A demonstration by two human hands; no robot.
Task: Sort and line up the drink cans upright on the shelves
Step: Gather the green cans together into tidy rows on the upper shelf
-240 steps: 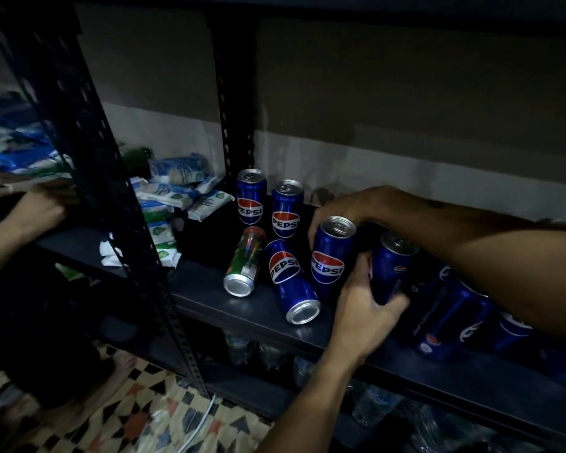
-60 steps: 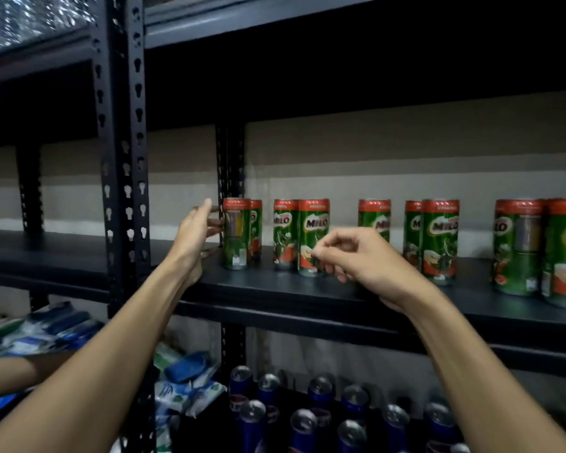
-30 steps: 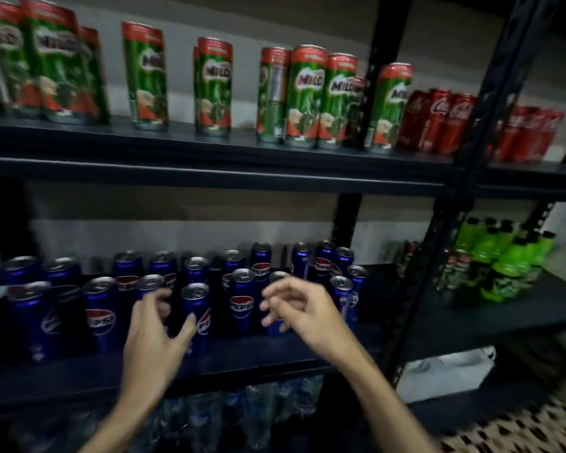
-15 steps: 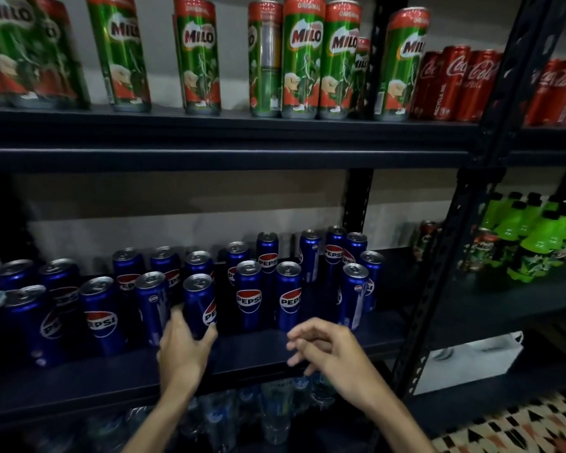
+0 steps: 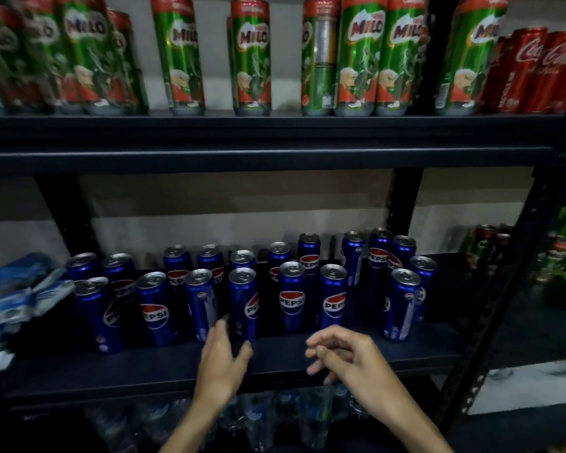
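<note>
Both hands hovered empty before the lower shelf (image 5: 307, 358), left hand (image 5: 221, 364) fingers spread near upright blue cans (image 5: 242, 302), right hand (image 5: 347, 358) at 3 o'clock, fingers loosely curled.

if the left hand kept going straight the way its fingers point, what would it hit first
Probably the upright blue Pepsi can in the front row: the left hand points up at its base, fingertips nearly there. Depth is unclear.

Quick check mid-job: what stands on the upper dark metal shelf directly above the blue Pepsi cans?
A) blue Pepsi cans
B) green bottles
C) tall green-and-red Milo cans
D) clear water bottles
C: tall green-and-red Milo cans stand upright along the upper dark metal shelf, while the blue Pepsi cans fill the shelf below, where the left hand and right hand hover empty.
</note>
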